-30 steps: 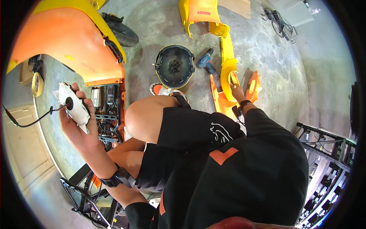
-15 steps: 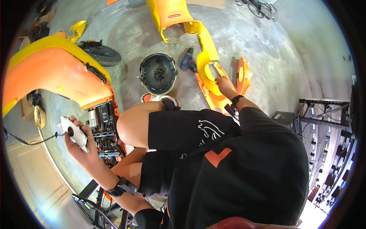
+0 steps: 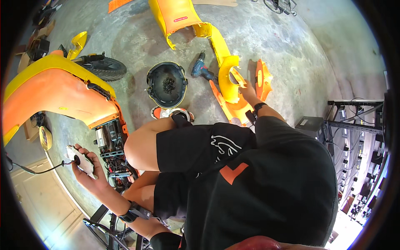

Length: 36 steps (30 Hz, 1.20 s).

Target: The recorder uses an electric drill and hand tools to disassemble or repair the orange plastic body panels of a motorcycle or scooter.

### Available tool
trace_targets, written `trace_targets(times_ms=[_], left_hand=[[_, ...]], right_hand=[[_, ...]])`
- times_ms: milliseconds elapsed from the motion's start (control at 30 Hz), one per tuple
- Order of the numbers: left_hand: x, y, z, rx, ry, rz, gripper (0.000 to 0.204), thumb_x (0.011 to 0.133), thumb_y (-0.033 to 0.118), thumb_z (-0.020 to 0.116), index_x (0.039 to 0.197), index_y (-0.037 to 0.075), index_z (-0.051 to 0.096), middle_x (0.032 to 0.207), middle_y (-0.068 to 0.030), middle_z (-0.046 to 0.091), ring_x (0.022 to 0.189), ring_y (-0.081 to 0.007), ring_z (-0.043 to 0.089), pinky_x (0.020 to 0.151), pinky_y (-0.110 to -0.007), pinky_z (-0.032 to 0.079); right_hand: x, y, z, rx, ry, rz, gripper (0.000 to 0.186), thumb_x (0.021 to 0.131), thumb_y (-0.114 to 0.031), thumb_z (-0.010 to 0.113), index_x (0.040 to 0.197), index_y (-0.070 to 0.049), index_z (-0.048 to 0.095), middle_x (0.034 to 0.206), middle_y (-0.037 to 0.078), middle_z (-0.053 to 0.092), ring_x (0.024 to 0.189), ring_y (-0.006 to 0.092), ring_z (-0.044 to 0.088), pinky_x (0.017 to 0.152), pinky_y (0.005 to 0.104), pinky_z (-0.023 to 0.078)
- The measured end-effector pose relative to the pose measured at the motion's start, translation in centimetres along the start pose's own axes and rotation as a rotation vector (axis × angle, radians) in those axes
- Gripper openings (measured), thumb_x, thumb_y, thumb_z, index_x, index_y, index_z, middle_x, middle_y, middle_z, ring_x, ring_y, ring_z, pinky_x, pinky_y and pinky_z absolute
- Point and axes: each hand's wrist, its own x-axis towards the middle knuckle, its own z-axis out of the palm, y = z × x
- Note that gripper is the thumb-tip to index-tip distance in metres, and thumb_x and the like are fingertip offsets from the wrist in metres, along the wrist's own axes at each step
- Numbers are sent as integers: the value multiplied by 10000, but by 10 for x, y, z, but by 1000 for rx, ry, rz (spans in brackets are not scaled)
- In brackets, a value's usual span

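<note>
1. While the person is crouching, the left hand (image 3: pixel 89 177) at eight o'clock is gripping a small flat white plastic part (image 3: pixel 81 160) trailing a thin black cable (image 3: pixel 35 170); it looks light and stiff, best held by its edges.
2. The right hand (image 3: pixel 248 92) at one o'clock is touching a curved yellow plastic body panel (image 3: pixel 228 79); I cannot tell whether its fingers are closing.

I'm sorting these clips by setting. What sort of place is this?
Probably a scooter repair workshop: a partly stripped yellow-and-orange scooter body with its wiring exposed, loose yellow plastic body panels on the bare concrete floor, and a blue cordless drill.
</note>
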Motion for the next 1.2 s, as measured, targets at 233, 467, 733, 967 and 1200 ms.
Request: trace_targets(times_ms=[233,467,733,967,1200], left_hand=[[-2,-16,16,81,-17,39,464,996,211,415,1381,-46,404,1289,-170,560,1058,-274,578,887,-411,493],[-8,-37,30,-63,-72,44,476,1005,443,399,1267,58,498,1104,-166,608,779,-249,558,651,-376,466],[-14,-38,34,-17,-142,85,589,1034,519,171,1273,80,483,1092,-160,626,787,-267,574,675,-382,460],[-21,-28,37,-3,-144,132,511,1040,422,232,1381,81,400,1259,-188,583,1014,-349,638,856,-462,543],[-42,-5,37,70,-149,164,508,1028,427,256,1371,98,433,1302,-139,557,1033,-302,627,867,-481,535]], right_hand=[[30,65,-37,-683,-59,272,490,850,-263,661,1294,-97,539,1146,197,650,1090,325,620,893,436,493],[53,36,-29,-866,-128,183,441,856,-259,653,1256,-95,567,1137,187,657,1078,321,625,888,431,495],[77,16,-49,-924,-28,141,387,863,-255,645,1212,-93,600,1126,177,665,1065,316,631,882,426,498],[74,-17,-83,-820,160,135,344,870,-251,637,1174,-91,628,1117,168,672,1053,313,637,877,421,500],[63,-98,-138,-544,428,-43,305,876,-247,629,1136,-89,656,1108,159,679,1041,309,642,872,417,502]])
